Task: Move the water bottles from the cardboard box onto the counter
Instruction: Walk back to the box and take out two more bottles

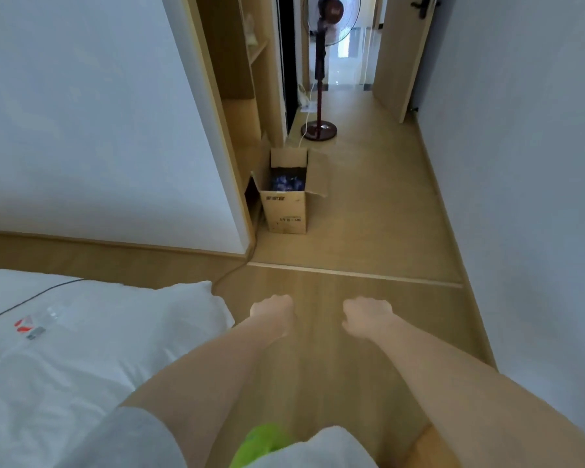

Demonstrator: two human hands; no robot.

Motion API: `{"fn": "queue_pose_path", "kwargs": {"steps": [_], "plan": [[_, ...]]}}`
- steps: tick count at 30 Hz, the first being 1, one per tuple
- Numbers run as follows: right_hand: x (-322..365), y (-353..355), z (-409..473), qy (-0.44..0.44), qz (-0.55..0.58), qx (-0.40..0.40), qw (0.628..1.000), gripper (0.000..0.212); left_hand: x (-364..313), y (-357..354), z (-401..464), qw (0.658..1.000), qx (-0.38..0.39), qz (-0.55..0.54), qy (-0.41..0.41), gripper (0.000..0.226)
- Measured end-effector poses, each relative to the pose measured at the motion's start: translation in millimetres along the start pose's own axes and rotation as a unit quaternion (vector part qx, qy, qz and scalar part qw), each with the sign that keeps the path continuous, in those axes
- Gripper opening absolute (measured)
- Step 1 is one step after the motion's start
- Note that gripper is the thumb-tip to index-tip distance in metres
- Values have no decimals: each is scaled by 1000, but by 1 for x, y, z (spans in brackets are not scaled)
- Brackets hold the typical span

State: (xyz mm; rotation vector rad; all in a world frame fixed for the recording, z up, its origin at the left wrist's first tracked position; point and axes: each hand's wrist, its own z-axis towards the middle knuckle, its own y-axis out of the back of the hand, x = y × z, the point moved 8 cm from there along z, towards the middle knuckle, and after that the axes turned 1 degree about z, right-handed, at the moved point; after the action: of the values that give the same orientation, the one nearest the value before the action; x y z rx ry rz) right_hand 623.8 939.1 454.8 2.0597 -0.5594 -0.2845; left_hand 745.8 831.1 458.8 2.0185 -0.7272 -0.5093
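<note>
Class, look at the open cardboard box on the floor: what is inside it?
Inside the cardboard box, blue bottle tops show, blurred and too small to count. The bottles' bodies and the box's bottom are hidden by its walls.

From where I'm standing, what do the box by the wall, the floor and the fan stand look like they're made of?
Box: plain brown cardboard, matte, with creased open flaps and printed marks on its front. Floor: light wood-look planks, smooth with a faint sheen; whether real wood or laminate cannot be told. Fan stand: dark red pole and round base, glossy; probably painted metal or plastic.
</note>
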Motion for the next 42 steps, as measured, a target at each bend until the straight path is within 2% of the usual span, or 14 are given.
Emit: {"fn": "queue_pose_path", "kwargs": {"steps": [5, 10, 17, 23, 29, 34, 39, 42], "plan": [[-40, 51, 92, -1, 6, 10, 1000, 28, -1, 57, 103, 999, 19, 18, 22, 21], [-90, 103, 202, -11, 23, 5, 1000, 25, -18, 107, 225, 999, 41, 23, 11, 35], [-165, 203, 349, -46, 33, 4, 998, 29, -62, 209, 404, 1000, 25, 12, -15, 27], [-240, 272, 445, -74, 50, 5, 996, 32, -107, 277, 520, 998, 25, 52, -37, 28], [-281, 337, 573, -30, 27, -8, 999, 35, -124, 316, 635, 998, 56, 3, -3, 20], [-317, 394, 666, -4, 9, -3, 1000, 39, -141, 361, 720, 998, 53, -1, 34, 26], [-359, 472, 764, 44, -32, -13, 998, 37, -150, 423, 799, 994, 34, -62, 85, 31], [-357, 492, 805, 84, -47, 4, 995, 37, -141, 434, 822, 987, 58, -83, 122, 30]]}}
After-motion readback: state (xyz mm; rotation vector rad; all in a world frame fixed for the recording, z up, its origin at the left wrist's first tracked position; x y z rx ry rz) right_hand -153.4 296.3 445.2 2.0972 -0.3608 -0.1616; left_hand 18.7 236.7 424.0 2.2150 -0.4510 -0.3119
